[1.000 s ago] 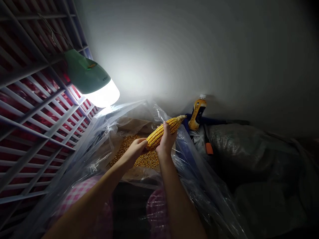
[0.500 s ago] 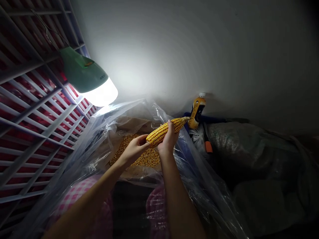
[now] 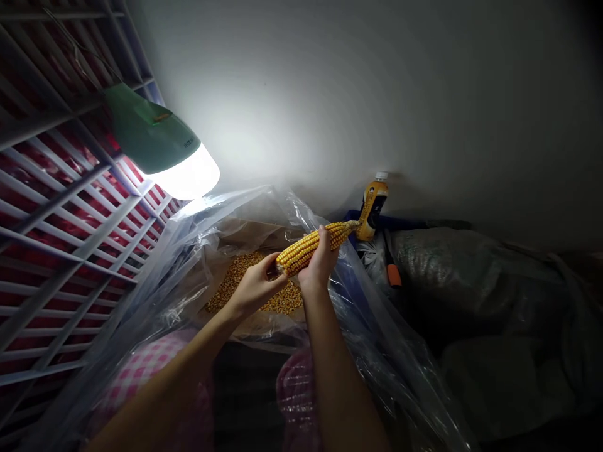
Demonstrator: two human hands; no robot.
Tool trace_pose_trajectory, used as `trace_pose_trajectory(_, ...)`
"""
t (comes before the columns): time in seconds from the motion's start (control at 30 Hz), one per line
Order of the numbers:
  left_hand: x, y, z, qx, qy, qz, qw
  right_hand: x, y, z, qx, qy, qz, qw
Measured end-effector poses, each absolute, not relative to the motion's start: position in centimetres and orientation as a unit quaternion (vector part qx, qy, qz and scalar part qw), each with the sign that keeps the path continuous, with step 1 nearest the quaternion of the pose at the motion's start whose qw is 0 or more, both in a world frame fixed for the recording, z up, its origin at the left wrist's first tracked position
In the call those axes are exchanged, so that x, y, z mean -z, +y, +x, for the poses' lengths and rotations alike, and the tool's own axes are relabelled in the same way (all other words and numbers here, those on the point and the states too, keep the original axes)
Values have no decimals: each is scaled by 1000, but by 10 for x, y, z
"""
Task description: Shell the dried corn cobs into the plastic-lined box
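From the head view, an ear of dried corn point(image 3: 311, 248) lies across both hands, above the opening of a bag. Its long axis slants from a blunt lower-left end up to a narrow upper-right end, which carries a short dry stem. The left hand point(image 3: 258, 285) is at the blunt end, its fingers curled around the cob and its thumb out of sight behind it. The right hand point(image 3: 320, 262) wraps the middle of the ear, closer to the narrow end, with its thumb pressed along the top of the kernels. Both forearms rise from the bottom of the view, the left one slanting in from the lower left.

Directly below the ear is a heap of loose corn kernels point(image 3: 288, 300), held in a brown sack liner point(image 3: 254, 235) inside a clear plastic sheet point(image 3: 183, 251). Pink checked cloth point(image 3: 141, 370) shows near the left arm.

To the left, a green-and-white lit bulb point(image 3: 151, 129) hangs against a white lattice rack point(image 3: 61, 207) with red behind it. Beyond the narrow end of the ear, a yellow-labelled bottle point(image 3: 373, 210) stands by a grey wall point(image 3: 330, 94). To the right are an orange-tipped handle point(image 3: 394, 276) and dark, bulging sacks point(image 3: 447, 270).
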State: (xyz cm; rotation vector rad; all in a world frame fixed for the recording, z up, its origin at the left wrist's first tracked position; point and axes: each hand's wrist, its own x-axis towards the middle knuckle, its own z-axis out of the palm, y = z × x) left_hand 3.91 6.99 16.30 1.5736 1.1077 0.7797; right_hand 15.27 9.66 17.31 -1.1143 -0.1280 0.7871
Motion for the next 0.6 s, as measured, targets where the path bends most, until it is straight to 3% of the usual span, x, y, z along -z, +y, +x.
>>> trace_pose_trajectory(0.1, -159, 67, 42, -339, 480, 679, 440, -174, 96, 155, -369, -59, -513, 772)
trace_pose_trajectory(0.23, -159, 65, 44, -344, 441, 695, 453, -175, 95, 157, -363, -66, -516, 773)
trace_pose_trajectory(0.43, -167, 63, 47, -318, 484, 739, 344, -176, 94, 156, -383, -49, -515, 765)
trace_pose_trajectory(0.6, -168, 62, 52, -295, 514, 742, 312, -171, 95, 150, -365, -70, -529, 763)
